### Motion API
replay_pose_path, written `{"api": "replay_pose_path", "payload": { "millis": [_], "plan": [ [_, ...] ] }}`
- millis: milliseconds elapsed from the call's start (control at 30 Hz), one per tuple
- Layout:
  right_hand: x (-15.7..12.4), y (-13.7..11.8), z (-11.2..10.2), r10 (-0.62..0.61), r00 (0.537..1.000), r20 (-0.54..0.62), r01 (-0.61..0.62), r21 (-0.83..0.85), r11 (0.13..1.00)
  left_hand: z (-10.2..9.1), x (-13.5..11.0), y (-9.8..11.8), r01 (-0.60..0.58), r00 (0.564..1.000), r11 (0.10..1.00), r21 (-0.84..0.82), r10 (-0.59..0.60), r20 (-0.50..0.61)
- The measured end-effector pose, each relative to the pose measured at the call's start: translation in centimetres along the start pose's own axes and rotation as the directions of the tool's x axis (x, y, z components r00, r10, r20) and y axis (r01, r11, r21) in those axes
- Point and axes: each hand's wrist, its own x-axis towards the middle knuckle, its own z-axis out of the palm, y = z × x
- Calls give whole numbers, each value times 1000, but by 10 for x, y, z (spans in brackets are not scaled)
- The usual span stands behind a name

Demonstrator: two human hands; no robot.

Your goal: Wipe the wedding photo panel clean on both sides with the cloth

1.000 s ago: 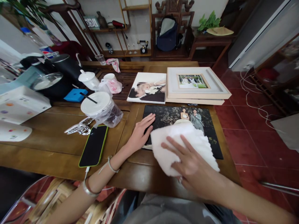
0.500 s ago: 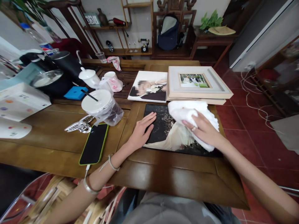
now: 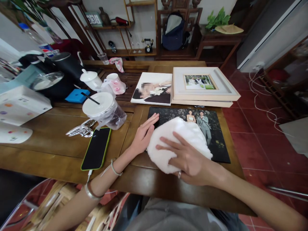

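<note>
A dark photo panel (image 3: 218,128) lies flat on the table, with a couple in wedding clothes printed on it. My left hand (image 3: 144,133) rests at its left edge, fingers stretched out and holding nothing. Over the panel's lower left and middle spreads a white towel (image 3: 166,126), which hangs a little past the near edge. My right hand (image 3: 187,157) presses on the towel from above, its fingers apart and dug into the cloth. The towel hides much of the picture beneath it.
Behind the panel lie a white photo print (image 3: 154,91) and stacked pale frames (image 3: 207,88). To the left are a lidded drink cup (image 3: 103,109) in plastic, a phone (image 3: 96,149) on a cable, and silvery clips (image 3: 81,128). A teapot (image 3: 90,79) stands farther back.
My right hand has slid the towel from the panel's right side toward the lower left, uncovering the printed couple. The towel has spread flatter. My left hand has barely moved.
</note>
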Motion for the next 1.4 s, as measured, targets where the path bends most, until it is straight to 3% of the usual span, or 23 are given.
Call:
{"api": "replay_pose_path", "payload": {
  "millis": [167,267,333,400,467,533,567,767,833,933,1000,1067,1100,1167,1200,1300,1400],
  "plan": [
    [-21,-9,-19,-12,999,51,7,106,994,0,0,0,-26,1000,998,57,25,14],
    [-41,1,-32,150,988,37,-154,113,982,2,0,0,-69,998,992,104,68,15],
    [-52,15,-37,355,935,-25,-350,109,930,3,0,1,-79,997,989,122,78,17],
    [-55,31,-42,528,842,-108,-506,179,844,3,0,2,-69,998,988,136,67,22],
    [-47,47,-49,632,754,-180,-569,302,765,4,0,2,-62,998,987,147,59,26],
    [-26,58,-56,664,720,-201,-564,387,729,4,0,1,-66,998,985,157,62,29],
    [-12,61,-59,658,722,-214,-550,398,734,4,0,1,-69,997,985,159,65,30],
    [71,63,-55,416,900,-128,-342,383,858,5,-1,-2,-50,999,973,225,44,30],
    [80,62,-50,349,927,-139,-284,349,893,5,0,-2,-42,999,969,243,38,24],
    [68,64,-48,367,915,-168,-297,335,894,4,0,-2,-49,998,974,223,41,37],
    [46,68,-51,438,880,-184,-363,333,870,4,0,-2,-55,998,980,191,45,53],
    [17,73,-54,552,810,-201,-469,343,814,4,-1,-1,-55,997,985,164,44,66],
    [1,76,-55,613,764,-201,-527,356,772,4,-1,-1,-54,997,986,156,44,66],
    [-32,81,-57,762,598,-247,-646,415,641,3,-1,-2,-55,997,987,148,46,64],
    [-48,82,-58,791,553,-262,-667,429,609,3,0,-2,-57,997,988,145,48,61],
    [-85,85,-57,831,482,-277,-694,458,556,4,1,-1,-65,997,988,140,58,53],
    [-105,84,-55,837,460,-296,-707,448,547,4,1,1,-61,998,988,139,59,20]
  ]
}}
